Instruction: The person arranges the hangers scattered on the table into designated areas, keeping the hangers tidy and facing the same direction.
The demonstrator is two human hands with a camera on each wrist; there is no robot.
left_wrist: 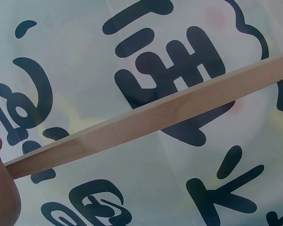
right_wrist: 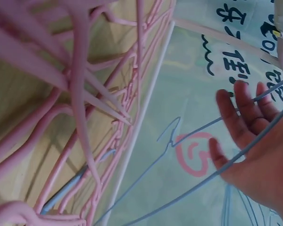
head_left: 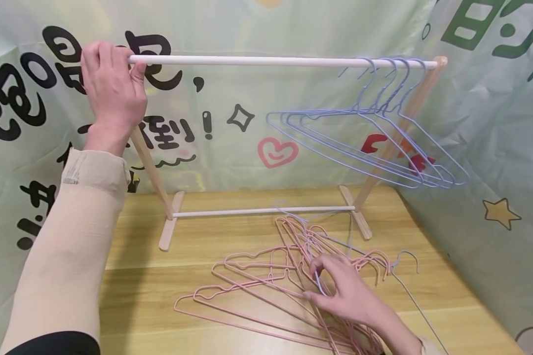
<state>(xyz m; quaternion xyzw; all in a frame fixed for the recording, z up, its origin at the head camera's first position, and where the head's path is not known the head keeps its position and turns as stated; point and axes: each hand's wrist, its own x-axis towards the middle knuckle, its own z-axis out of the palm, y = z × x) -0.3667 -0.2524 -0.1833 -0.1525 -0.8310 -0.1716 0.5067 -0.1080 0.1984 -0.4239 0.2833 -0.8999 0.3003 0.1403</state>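
Note:
In the head view, my left hand grips the top left corner of a small wooden clothes rack, where its white rod ends. Its slanted wooden leg crosses the left wrist view. My right hand holds a blue wire hanger by one end, between thumb and fingers, above a heap of pink hangers. That hanger's hook points away from the hand in the right wrist view. Several blue hangers hang at the rod's right end.
Another blue hanger lies partly under the heap's right side. The rack's lower white bar runs behind the heap, near the wooden table's back edge. A printed cloth stands behind and at both sides.

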